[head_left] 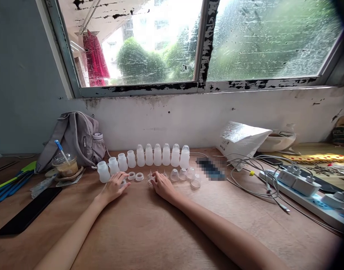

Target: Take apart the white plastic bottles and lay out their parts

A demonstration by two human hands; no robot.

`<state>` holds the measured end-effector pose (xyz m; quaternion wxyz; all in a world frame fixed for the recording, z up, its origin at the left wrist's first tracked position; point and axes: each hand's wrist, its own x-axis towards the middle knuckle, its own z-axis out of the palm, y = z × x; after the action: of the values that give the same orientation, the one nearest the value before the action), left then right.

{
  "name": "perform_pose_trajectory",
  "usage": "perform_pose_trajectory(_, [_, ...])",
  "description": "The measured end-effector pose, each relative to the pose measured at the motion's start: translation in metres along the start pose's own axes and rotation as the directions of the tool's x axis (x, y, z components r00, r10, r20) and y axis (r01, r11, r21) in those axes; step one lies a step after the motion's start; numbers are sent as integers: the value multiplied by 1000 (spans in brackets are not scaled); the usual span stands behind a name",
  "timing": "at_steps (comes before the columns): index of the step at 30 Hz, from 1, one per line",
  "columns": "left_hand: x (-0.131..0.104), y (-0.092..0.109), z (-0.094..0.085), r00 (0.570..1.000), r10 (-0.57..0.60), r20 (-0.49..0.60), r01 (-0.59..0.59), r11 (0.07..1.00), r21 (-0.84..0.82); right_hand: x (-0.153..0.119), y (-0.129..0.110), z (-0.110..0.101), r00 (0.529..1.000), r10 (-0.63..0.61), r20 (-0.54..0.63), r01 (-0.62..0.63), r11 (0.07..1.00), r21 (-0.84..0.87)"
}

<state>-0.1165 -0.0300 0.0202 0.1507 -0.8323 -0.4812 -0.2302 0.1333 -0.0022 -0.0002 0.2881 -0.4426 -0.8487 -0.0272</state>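
Observation:
A row of small frosted baby bottles (pixel 157 155) stands on the wooden table; those at the left have no tops, the others wear clear domed caps. My left hand (pixel 113 188) rests on the table in front of the topless bottles (pixel 103 172), thumb and fingers closed round a white screw ring (pixel 123 182) that is partly hidden. Two more loose rings (pixel 139 176) lie just right of it. With bent fingers, my right hand (pixel 162 186) grips at a clear bottle nipple (pixel 150 177), mostly covered by the fingertips. Loose clear caps (pixel 174 174) sit to its right.
Left are a grey backpack (pixel 76 138), an iced drink cup (pixel 65 165), a black phone (pixel 30 210) and blue and green pens (pixel 13 183). Coiled cables (pixel 250 183), a power strip (pixel 307 198) and a white bag (pixel 242 138) occupy the right. A window wall rises behind.

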Motion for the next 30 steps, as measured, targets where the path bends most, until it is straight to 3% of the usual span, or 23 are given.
perform_pose_trajectory(4, [12, 14, 5, 999, 21, -42, -19, 998, 53, -10, 5, -14, 974, -222, 32, 224, 971, -88])
perform_pose_trajectory(8, [49, 20, 8, 991, -67, -115, 84, 985, 150, -26, 16, -31, 927, -360, 111, 372, 921, -120])
perform_pose_trajectory(13, [114, 17, 15, 943, -250, -220, 303, 919, 254, -40, 31, -36, 963, -270, 26, 270, 962, -24])
perform_pose_trajectory(17, [142, 16, 26, 923, -305, -234, 364, 889, 277, -44, 36, -34, 984, -177, -34, 179, 982, 64])
perform_pose_trajectory(22, [138, 24, 31, 937, -250, -245, 301, 933, 198, -45, 35, -36, 987, -157, -46, 161, 982, 103])
perform_pose_trajectory(28, [101, 55, 3, 931, 6, -364, 29, 995, 92, -45, 35, -37, 991, -131, -38, 135, 983, 124])
perform_pose_trajectory(30, [82, 71, -6, 940, 88, -330, -67, 995, 74, -45, 35, -37, 990, -136, -41, 140, 981, 136])
